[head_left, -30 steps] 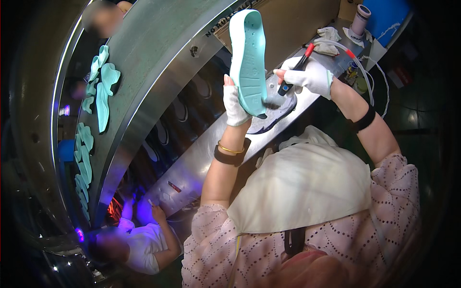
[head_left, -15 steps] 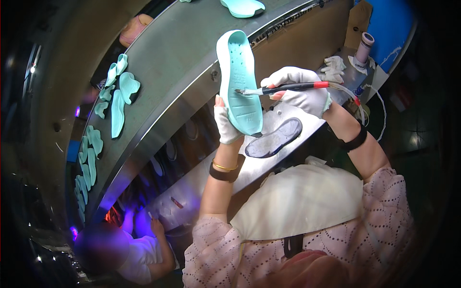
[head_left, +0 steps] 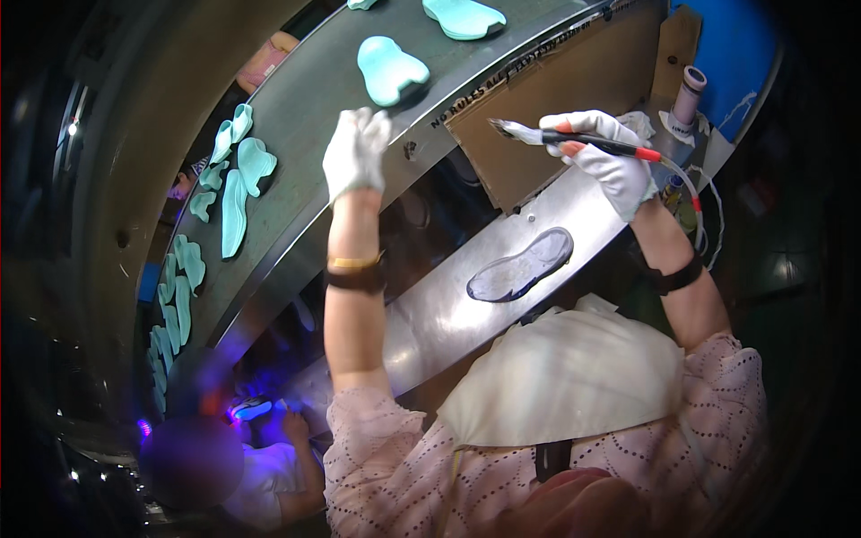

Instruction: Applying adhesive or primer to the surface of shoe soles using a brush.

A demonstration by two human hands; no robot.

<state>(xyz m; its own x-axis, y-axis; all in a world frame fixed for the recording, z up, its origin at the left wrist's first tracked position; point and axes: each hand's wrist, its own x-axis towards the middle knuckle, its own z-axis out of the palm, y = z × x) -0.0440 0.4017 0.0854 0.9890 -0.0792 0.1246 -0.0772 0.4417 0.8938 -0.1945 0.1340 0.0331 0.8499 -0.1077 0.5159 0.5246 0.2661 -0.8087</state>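
Note:
My right hand, in a white fingertip-less glove, grips a brush with a dark handle, red band and pale bristles pointing left. A thin hose runs from the handle's end. A turquoise shoe sole lies on the curved conveyor belt. Just below it, over the belt's near edge, is my gloved left hand, holding nothing, with its fingers loosely extended and partly foreshortened. On the metal shelf in front of me rests a dark-rimmed grey sole-shaped piece.
Several more turquoise soles lie along the belt at left, and another at the top. A cardboard sheet lines the belt's near side. A pink cylinder stands far right. A co-worker sits at lower left.
The turquoise sole has left my left hand and now lies on the belt. My left hand has moved up and left. The brush has moved right and up, away from the sole.

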